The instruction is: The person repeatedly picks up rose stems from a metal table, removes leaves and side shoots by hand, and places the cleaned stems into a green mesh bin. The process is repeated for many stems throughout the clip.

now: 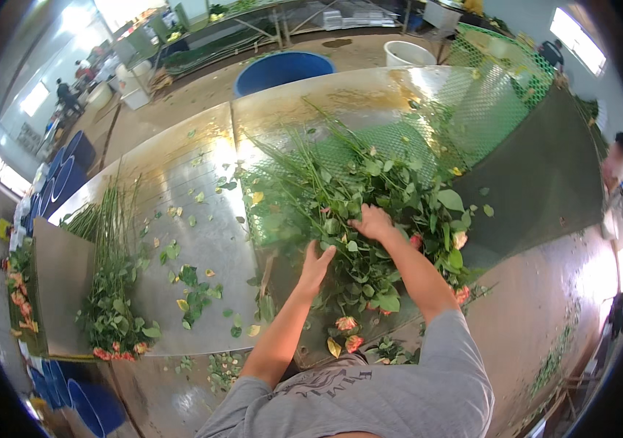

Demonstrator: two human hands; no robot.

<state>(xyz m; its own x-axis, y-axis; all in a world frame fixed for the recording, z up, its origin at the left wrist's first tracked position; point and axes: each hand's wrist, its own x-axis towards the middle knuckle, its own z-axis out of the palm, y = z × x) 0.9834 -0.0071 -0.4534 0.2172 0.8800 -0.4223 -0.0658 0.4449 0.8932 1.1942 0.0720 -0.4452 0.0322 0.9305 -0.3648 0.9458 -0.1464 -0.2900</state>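
Note:
A large heap of leafy rose stems [355,191] lies on the metal table before me, bare stem ends pointing away and blooms towards my body. My right hand [373,222] reaches into the leaves, its fingertips partly hidden; whether it grips a stem is unclear. At the near left side of the heap is my left hand [318,263], thumb and fingers apart, with no stem visible in it. Orange-pink rose blooms [346,323] hang at the near edge below the heap. Green plastic mesh [382,142] is spread under the stems.
On the left, a rose bundle [114,274] lies beside an upright board [64,284]. Loose leaves [196,295] litter the metal table [169,334]. A dark panel [541,175] stands at right. Beyond the far edge are a blue tub [284,71] and a white bucket [409,53]. Other people are farther off.

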